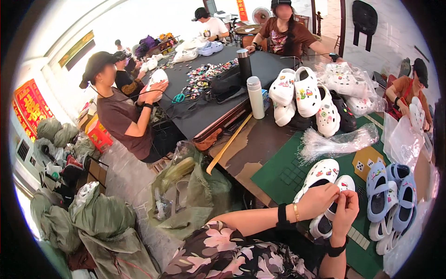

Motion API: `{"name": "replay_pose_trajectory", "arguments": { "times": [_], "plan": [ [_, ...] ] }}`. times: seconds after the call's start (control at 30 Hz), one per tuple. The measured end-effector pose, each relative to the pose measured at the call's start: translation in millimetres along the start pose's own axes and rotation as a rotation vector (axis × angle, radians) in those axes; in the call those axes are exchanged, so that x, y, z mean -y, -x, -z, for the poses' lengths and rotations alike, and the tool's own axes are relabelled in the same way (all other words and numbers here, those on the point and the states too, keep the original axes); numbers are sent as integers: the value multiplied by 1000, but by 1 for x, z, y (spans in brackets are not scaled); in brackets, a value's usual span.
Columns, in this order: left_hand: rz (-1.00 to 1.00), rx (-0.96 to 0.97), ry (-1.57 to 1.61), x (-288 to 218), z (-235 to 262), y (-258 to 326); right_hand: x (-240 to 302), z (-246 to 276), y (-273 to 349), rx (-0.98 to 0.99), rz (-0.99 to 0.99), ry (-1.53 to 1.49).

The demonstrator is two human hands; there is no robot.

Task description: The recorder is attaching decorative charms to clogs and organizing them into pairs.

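Both my hands are close together over a pair of white clogs with small coloured charms. My left hand [317, 201], with a gold bracelet and black wristband, is closed in a pinch. My right hand [345, 213] pinches beside it, fingertips nearly meeting; whatever sits between them is too small to make out. One white clog [320, 174] lies just beyond my left hand. Its mate [344, 182] is partly hidden behind my fingers. Past them lies a bundle of clear plastic strands [337, 142] in a bag. The clogs rest on a green mat [274, 174].
Blue clogs [377, 190] are stacked to the right. Decorated white clogs [306, 93] stand at the table's far side, by a white bottle [255, 97] and black flask [244, 65]. Co-workers sit around a dark table [186, 116] strewn with charms. Green sacks [102, 218] fill the floor at left.
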State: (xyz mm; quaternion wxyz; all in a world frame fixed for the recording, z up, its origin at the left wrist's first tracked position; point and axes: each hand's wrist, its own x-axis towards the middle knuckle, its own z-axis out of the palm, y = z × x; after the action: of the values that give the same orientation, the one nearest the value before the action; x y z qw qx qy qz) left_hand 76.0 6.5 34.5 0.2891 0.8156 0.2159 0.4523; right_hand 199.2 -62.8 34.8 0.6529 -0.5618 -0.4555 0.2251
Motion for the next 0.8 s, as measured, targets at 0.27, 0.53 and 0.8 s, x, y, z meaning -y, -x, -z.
{"name": "replay_pose_trajectory", "arguments": {
  "times": [0.27, 0.53, 0.8],
  "plan": [
    [279, 16, 221, -4, 0, -1, 4, 4, 6, -79, -18, 153],
    [593, 41, 786, 6, 11, -6, 12, -10, 0, -36, 50, 114],
    [586, 70, 778, 4, 6, 2, 9, -4, 8, -47, 37, 91]
  ]
}}
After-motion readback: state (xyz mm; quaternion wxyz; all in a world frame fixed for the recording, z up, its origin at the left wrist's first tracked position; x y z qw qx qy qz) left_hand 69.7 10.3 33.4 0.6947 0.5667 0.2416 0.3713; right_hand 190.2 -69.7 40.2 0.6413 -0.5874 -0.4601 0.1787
